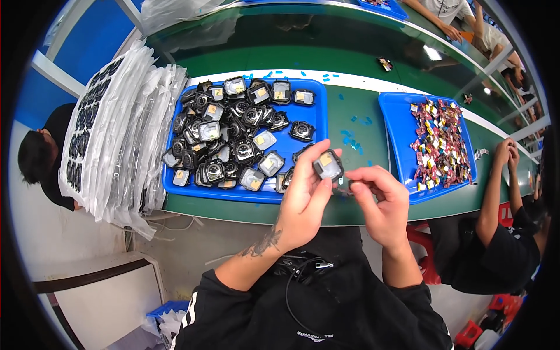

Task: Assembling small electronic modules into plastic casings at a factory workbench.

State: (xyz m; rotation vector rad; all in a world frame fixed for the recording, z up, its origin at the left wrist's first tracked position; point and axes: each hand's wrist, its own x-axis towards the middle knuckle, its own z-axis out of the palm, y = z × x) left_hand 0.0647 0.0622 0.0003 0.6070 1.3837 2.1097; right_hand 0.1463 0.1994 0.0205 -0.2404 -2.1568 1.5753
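My left hand (304, 201) grips a dark smartwatch case (328, 167) between thumb and fingers, its open side with a pale inner part facing up. Close beside it, my right hand (382, 201) is closed in a pinch near the case's lower right edge. Something small and dark seems to be at those fingertips, too small to name. To the left, a blue tray (318, 96) holds a heap of similar watch cases (245, 151), some showing round sensor backs and others pale insides. The left fingers reach over the tray's right edge.
A second blue tray (396, 137) on the right holds many small red, yellow and white parts (440, 146). Blue film scraps (350, 140) dot the green table (361, 102). Stacked plastic-wrapped sheets (111, 134) stand at left. A co-worker's hands (506, 151) are at far right.
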